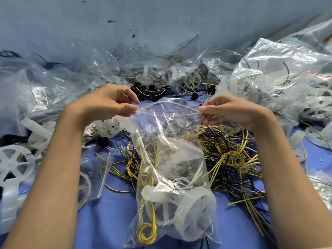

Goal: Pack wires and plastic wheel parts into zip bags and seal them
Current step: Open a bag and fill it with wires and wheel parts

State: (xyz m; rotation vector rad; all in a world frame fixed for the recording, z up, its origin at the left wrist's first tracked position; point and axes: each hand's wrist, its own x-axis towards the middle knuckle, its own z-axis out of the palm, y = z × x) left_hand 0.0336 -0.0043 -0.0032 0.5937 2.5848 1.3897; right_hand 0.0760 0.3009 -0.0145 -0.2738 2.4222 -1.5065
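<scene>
Zip bag (170,159): 1 | left hand (107,103), right hand (231,110): 2 grips pinching its mouth

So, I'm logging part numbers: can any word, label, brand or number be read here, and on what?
None readable.
The zip bag pinched by the left hand and right hand is clear, with only a plain red line at its seal.
The other bags, wheel parts and wires show no print.

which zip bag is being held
The middle bag, pinched at its top corners by left hand and right hand; the other bags lie around it.
</scene>
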